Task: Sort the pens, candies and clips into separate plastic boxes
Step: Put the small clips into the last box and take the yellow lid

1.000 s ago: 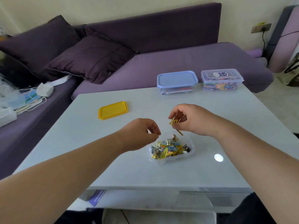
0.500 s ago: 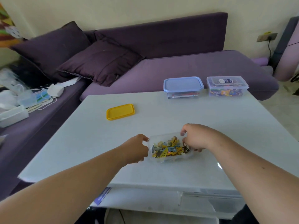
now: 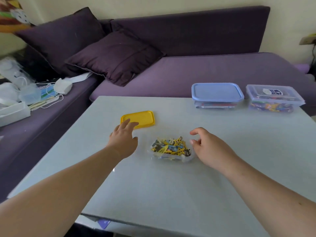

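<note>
A clear plastic box (image 3: 187,159) with no lid sits mid-table, full of colourful clips (image 3: 171,146). My left hand (image 3: 124,139) is open to the left of it, fingers stretched over the near edge of a yellow lid (image 3: 142,118) lying flat on the table. My right hand (image 3: 207,146) is open just right of the box, fingers loosely curled, holding nothing. At the far right edge of the table stand a box with a blue lid (image 3: 217,92) holding pens and a clear-lidded box (image 3: 275,97) holding candies.
The white table (image 3: 171,185) is backed by a purple sofa (image 3: 196,71) with two dark cushions (image 3: 112,55). Cables, a white adapter and packets (image 3: 34,93) lie on the sofa seat at the left. A wall socket (image 3: 307,40) is at the far right.
Both hands have let go of the clip box. My left hand has moved up and left toward the yellow lid. My right hand has drawn slightly away to the right.
</note>
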`<action>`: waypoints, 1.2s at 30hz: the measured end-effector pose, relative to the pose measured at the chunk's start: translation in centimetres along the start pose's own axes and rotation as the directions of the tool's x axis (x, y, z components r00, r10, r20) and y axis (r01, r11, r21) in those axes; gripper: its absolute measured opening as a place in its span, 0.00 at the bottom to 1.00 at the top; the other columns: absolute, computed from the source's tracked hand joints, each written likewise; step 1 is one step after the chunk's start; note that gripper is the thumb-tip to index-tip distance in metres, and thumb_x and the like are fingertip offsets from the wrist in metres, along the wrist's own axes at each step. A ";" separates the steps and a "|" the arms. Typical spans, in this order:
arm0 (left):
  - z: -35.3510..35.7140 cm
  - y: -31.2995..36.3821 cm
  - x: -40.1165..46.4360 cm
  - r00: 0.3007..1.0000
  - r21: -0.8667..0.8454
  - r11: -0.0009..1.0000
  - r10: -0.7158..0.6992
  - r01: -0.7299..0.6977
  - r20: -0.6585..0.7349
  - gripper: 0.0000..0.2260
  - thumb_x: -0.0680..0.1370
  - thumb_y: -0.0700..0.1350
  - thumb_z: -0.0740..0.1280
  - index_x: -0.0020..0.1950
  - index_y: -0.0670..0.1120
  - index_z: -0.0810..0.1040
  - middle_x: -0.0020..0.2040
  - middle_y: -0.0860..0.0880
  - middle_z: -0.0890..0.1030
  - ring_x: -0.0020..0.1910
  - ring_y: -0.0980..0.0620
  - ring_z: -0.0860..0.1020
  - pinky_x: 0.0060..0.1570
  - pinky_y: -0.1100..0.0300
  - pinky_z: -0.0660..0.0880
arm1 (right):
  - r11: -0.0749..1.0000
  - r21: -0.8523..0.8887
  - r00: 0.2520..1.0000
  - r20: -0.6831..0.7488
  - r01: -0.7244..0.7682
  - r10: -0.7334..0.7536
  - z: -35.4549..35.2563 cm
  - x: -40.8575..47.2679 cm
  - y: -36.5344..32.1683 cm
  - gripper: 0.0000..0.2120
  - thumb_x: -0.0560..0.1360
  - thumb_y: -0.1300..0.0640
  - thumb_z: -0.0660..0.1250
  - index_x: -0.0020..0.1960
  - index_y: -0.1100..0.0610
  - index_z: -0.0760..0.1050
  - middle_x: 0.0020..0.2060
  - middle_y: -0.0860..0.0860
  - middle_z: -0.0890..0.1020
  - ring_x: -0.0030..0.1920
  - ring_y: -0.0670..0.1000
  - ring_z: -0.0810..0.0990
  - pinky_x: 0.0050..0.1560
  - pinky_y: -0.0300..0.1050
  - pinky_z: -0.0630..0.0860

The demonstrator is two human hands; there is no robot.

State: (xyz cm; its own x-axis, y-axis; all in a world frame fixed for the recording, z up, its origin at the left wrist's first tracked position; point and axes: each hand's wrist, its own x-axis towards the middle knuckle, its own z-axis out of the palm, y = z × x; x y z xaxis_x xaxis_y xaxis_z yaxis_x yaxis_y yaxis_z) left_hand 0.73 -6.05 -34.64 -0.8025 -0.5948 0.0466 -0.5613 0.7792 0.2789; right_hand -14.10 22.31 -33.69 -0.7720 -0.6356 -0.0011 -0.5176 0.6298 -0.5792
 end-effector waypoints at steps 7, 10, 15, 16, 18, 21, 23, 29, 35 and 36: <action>2.3 -3.6 3.9 0.990 -0.048 0.997 -0.072 0.067 -0.121 0.12 0.78 0.58 0.64 0.60 0.59 0.76 0.67 0.49 0.73 0.68 0.41 0.69 0.67 0.46 0.64 | 0.998 0.048 0.998 -0.053 -0.028 0.030 0.6 1.1 0.9 0.07 0.80 0.40 0.61 0.57 0.35 0.68 0.45 0.33 0.78 0.40 0.38 0.78 0.42 0.46 0.74; 1.6 -3.7 4.6 0.996 0.076 0.997 0.003 0.004 -0.087 0.12 0.79 0.59 0.65 0.57 0.55 0.78 0.63 0.48 0.73 0.65 0.40 0.69 0.64 0.45 0.66 | 0.997 0.077 0.998 -0.057 -0.025 0.029 0.6 1.4 1.2 0.07 0.79 0.41 0.63 0.57 0.37 0.70 0.44 0.36 0.79 0.39 0.39 0.79 0.41 0.46 0.73; -1.2 -3.7 3.9 0.944 0.167 0.975 0.186 -0.144 -0.271 0.12 0.81 0.54 0.64 0.53 0.46 0.79 0.50 0.45 0.79 0.50 0.38 0.77 0.48 0.46 0.73 | 0.994 0.096 0.996 -0.060 -0.054 0.060 0.6 1.4 1.3 0.07 0.79 0.42 0.64 0.56 0.39 0.72 0.44 0.40 0.81 0.42 0.44 0.83 0.46 0.48 0.77; -2.0 -3.7 3.8 0.940 0.125 0.983 0.165 -0.133 -0.299 0.12 0.82 0.54 0.63 0.51 0.47 0.78 0.48 0.45 0.79 0.48 0.38 0.77 0.44 0.47 0.72 | 0.994 0.095 0.996 -0.065 -0.057 0.063 0.6 1.2 1.3 0.07 0.79 0.42 0.64 0.56 0.39 0.72 0.44 0.40 0.81 0.42 0.44 0.83 0.46 0.48 0.77; -3.2 -3.6 3.7 0.924 0.048 0.990 0.138 -0.130 -0.355 0.12 0.83 0.54 0.61 0.50 0.46 0.75 0.47 0.45 0.79 0.45 0.38 0.76 0.41 0.49 0.70 | 0.994 0.090 0.995 -0.077 -0.056 0.063 0.6 0.9 1.1 0.07 0.79 0.43 0.64 0.56 0.39 0.72 0.45 0.39 0.81 0.42 0.44 0.83 0.47 0.48 0.78; -4.1 -3.6 3.1 0.922 -0.007 0.988 0.139 -0.152 -0.362 0.11 0.83 0.53 0.59 0.49 0.47 0.74 0.46 0.45 0.78 0.42 0.42 0.73 0.39 0.50 0.68 | 0.994 0.095 0.994 -0.097 -0.046 0.055 0.4 0.3 0.5 0.07 0.79 0.44 0.65 0.57 0.39 0.73 0.46 0.34 0.78 0.40 0.44 0.82 0.45 0.49 0.78; -3.9 -3.5 2.4 0.959 -0.031 0.990 0.123 -0.135 -0.255 0.10 0.82 0.56 0.60 0.49 0.50 0.75 0.48 0.48 0.77 0.46 0.43 0.76 0.42 0.51 0.71 | 0.995 0.092 0.992 -0.112 -0.042 0.052 0.3 0.0 0.2 0.07 0.79 0.44 0.65 0.56 0.39 0.73 0.47 0.32 0.77 0.38 0.43 0.81 0.44 0.49 0.78; -1.4 -5.0 0.7 0.981 0.028 0.999 0.027 -0.033 0.190 0.40 0.71 0.74 0.62 0.79 0.60 0.58 0.81 0.49 0.57 0.78 0.41 0.58 0.75 0.46 0.59 | 0.996 0.079 0.991 -0.124 -0.046 0.056 0.5 -0.3 -0.2 0.05 0.79 0.44 0.66 0.54 0.36 0.72 0.48 0.30 0.77 0.39 0.41 0.79 0.41 0.47 0.75; -0.9 -5.3 1.8 0.985 0.251 0.959 0.099 -0.132 0.141 0.29 0.78 0.70 0.56 0.72 0.55 0.69 0.73 0.47 0.69 0.69 0.41 0.71 0.62 0.45 0.73 | 0.996 0.065 0.992 -0.102 -0.064 0.071 0.7 0.0 -0.4 0.07 0.78 0.45 0.67 0.54 0.36 0.71 0.48 0.30 0.77 0.39 0.41 0.79 0.40 0.46 0.74; -1.0 -5.0 1.9 0.985 0.325 0.933 0.125 -0.157 0.118 0.25 0.80 0.67 0.55 0.69 0.52 0.71 0.67 0.46 0.74 0.63 0.41 0.75 0.54 0.48 0.76 | 0.996 0.061 0.992 -0.100 -0.066 0.072 0.7 0.0 -0.3 0.07 0.78 0.45 0.67 0.54 0.36 0.71 0.48 0.30 0.77 0.39 0.42 0.80 0.41 0.46 0.74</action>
State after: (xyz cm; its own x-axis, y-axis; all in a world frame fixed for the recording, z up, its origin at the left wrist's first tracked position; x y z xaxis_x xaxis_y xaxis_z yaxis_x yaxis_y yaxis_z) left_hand 2.18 -11.27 -35.01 -0.8846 -0.4652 -0.0328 -0.4629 0.8845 -0.0590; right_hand -13.70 21.80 -34.05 -0.8406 -0.5403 0.0390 -0.4417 0.6419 -0.6268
